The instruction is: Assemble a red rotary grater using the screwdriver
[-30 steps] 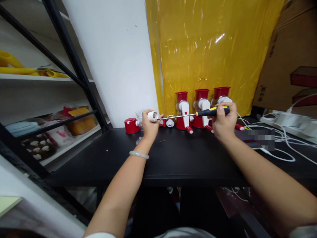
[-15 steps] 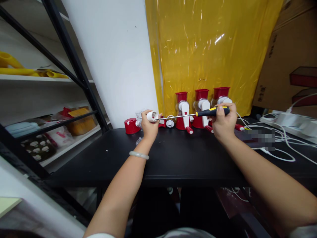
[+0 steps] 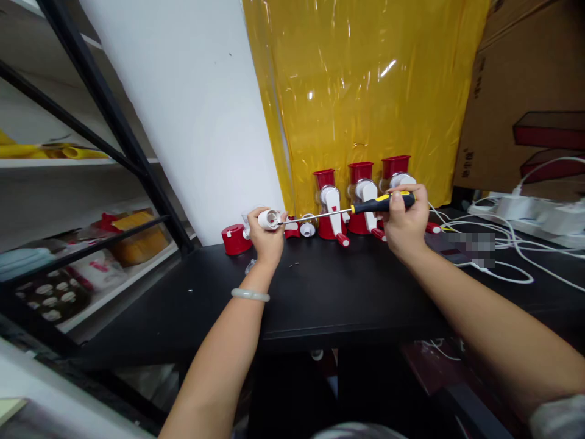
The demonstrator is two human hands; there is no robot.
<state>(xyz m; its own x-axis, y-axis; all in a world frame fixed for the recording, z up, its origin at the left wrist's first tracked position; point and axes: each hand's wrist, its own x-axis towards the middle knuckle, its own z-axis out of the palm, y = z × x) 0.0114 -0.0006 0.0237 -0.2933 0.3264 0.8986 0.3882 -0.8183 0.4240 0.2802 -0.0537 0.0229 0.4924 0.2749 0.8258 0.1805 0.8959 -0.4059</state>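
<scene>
My left hand (image 3: 266, 242) is closed around a white hollow cylindrical plastic part (image 3: 269, 219), its open end facing right. In my right hand (image 3: 406, 222) is a screwdriver (image 3: 372, 203) with a black and yellow handle, held nearly level. Its long shaft points left, and the tip is at the mouth of the white part; whether it touches anything inside I cannot tell. A red base (image 3: 236, 239) stands left of my left hand, with clear plastic partly hidden behind the fingers. Small screws (image 3: 294, 264) lie on the black table below.
Three red and white hand-crank rotary graters (image 3: 329, 207) stand along the back of the black table (image 3: 311, 299). White cables (image 3: 512, 238) and a power strip (image 3: 555, 219) lie at the right. A black-framed shelf (image 3: 114, 122) rises at the left; a cardboard box (image 3: 525, 91) stands back right.
The whole view has shifted slightly as the head turned. Both hands keep their grips, and the screwdriver stays at the white part's mouth.
</scene>
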